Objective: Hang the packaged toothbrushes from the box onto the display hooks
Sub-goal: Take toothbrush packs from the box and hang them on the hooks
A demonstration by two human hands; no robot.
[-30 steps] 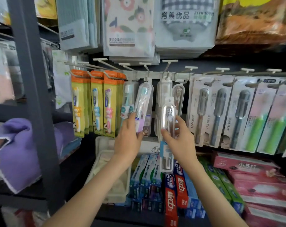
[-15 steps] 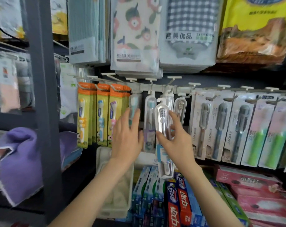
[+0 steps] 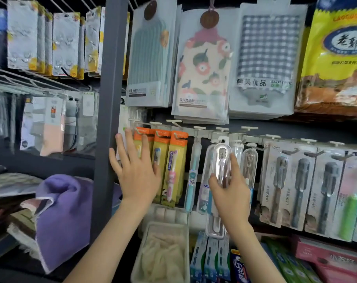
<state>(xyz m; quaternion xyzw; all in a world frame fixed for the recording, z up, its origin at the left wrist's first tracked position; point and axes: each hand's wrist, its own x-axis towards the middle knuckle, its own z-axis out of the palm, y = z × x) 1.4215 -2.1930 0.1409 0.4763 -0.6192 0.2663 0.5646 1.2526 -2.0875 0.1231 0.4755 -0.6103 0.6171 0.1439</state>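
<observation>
The right hand point(image 3: 230, 193) grips the toothbrush pack point(image 3: 221, 158) upright, its top tab close under the hook point(image 3: 222, 130); the left hand point(image 3: 135, 174), fingers spread, is farther away.

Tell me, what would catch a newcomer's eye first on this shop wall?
The right hand grips a clear toothbrush pack in the centre, its top up by the hook rail. Beside it the left hand spreads open before the orange-yellow toothbrush packs. A purple towel bulges at lower left.

checked towel pack point(image 3: 263, 58): "BATH TOWEL"; teal toothbrush pack point(image 3: 191, 176): "CLEAN"; grey toothbrush card point(image 3: 276, 188): "LMK"
</observation>
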